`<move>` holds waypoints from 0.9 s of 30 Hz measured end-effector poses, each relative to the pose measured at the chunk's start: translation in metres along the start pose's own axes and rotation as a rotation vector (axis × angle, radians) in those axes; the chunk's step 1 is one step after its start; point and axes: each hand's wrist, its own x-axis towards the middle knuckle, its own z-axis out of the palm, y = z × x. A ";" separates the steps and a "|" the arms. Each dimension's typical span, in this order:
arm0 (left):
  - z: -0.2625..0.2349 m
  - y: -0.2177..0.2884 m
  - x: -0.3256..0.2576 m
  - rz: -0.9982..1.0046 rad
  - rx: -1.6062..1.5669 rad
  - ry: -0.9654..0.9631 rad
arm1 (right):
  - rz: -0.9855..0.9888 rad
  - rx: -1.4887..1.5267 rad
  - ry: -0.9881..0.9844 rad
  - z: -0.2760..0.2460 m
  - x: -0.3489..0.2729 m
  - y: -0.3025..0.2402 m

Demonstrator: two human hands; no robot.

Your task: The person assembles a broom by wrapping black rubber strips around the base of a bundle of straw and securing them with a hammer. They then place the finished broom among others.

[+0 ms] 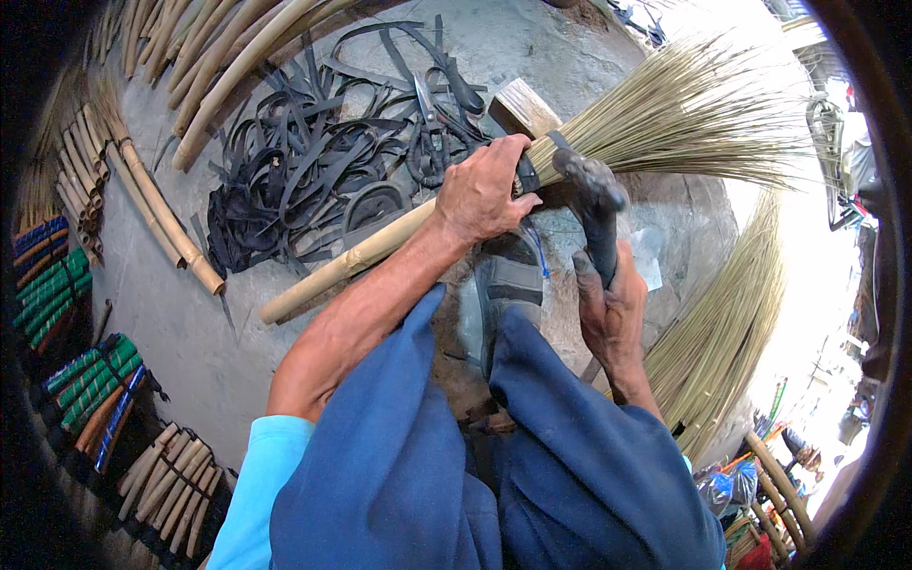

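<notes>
My left hand (483, 193) grips a broom (684, 109) at the neck, where the bamboo handle (351, 261) meets the fan of straw bristles and a black strap binds them. The broom lies across a wooden block (523, 106) and my knees. In my right hand (608, 309) is a dark hammer (591, 195), held upright by its handle, with the head just right of the bound neck.
A heap of black rubber strips (304, 161) with scissors (427, 119) lies on the concrete floor. Bamboo poles (223, 57) lie at top left, short cut pieces (171, 480) and wrapped handles (90, 375) at left. Loose straw bundles (727, 323) lie on the right.
</notes>
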 end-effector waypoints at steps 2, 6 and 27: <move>0.001 0.001 0.000 -0.029 0.027 -0.038 | -0.051 -0.040 -0.008 0.010 0.006 0.005; 0.000 -0.002 -0.002 -0.008 0.035 -0.018 | 0.119 -0.088 -0.181 0.010 0.019 0.010; 0.005 -0.004 -0.005 -0.008 0.086 -0.004 | -0.023 0.038 0.040 0.040 -0.013 0.024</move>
